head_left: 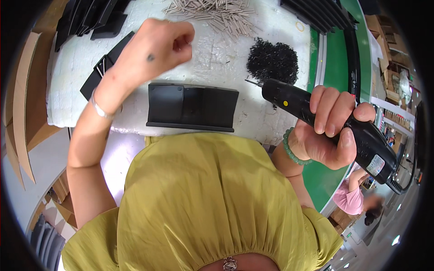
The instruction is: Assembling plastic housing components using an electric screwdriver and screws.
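Black screwdriver (pixel 316 122) within right fingers (pixel 327 110)

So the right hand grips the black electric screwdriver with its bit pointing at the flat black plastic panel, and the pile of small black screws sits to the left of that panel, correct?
Not quite: the head view shows the pile of small black screws up and to the right of the flat black plastic panel. The right hand does grip the black electric screwdriver, bit toward the panel.

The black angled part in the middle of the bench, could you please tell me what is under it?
The black angled part lies on a white foam sheet that covers the bench. Whatever lies directly beneath the part is hidden by it.
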Motion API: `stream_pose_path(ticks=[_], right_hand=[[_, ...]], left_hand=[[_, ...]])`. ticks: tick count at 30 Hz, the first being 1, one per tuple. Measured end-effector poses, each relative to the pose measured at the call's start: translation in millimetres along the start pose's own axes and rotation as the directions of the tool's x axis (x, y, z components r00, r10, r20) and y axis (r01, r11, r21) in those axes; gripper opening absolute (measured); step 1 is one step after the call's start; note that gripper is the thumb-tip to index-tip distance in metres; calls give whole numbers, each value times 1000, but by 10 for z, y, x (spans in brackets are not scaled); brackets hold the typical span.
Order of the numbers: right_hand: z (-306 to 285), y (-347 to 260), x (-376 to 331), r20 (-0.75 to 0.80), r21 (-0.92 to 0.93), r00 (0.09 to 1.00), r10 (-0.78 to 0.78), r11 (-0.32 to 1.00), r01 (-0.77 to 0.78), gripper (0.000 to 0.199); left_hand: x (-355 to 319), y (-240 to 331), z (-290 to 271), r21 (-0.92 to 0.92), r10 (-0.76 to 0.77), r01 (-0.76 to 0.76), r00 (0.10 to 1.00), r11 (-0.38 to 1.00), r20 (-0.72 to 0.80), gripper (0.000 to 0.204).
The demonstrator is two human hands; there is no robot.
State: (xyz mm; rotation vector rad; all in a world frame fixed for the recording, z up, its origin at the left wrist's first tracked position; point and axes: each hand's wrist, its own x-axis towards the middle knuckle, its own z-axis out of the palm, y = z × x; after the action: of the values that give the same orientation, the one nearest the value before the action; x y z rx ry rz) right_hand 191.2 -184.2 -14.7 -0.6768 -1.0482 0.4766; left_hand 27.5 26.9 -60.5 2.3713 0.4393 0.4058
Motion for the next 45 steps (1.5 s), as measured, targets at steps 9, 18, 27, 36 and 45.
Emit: stream_pose_path(ticks=[9, 18, 27, 36, 45], right_hand=[[409, 153, -30, 211, -47, 959, 191, 981, -186, 33], [503, 271, -56, 299, -65, 917, 265, 964, -257, 32], [530, 318, 7, 330, -79, 905, 270, 963, -259, 32], [637, 389, 52, 387, -89, 891, 236, 972, -219, 32], [785, 467, 180, 460, -124, 835, 303, 953, -278, 31]], left_hand=[[-770, 81, 268, -98, 59, -72, 990, 993, -126, 12], [-867, 25, 354, -111, 53, -78, 975, 991, -214, 14], [-829, 20, 364, -121, 75, -105, 971, 987, -228, 15], [-843, 26, 385, -113, 75, -103, 971, 988, -226, 14], [-915, 82, 426, -98, 103, -124, 974, 987, -200, 12]])
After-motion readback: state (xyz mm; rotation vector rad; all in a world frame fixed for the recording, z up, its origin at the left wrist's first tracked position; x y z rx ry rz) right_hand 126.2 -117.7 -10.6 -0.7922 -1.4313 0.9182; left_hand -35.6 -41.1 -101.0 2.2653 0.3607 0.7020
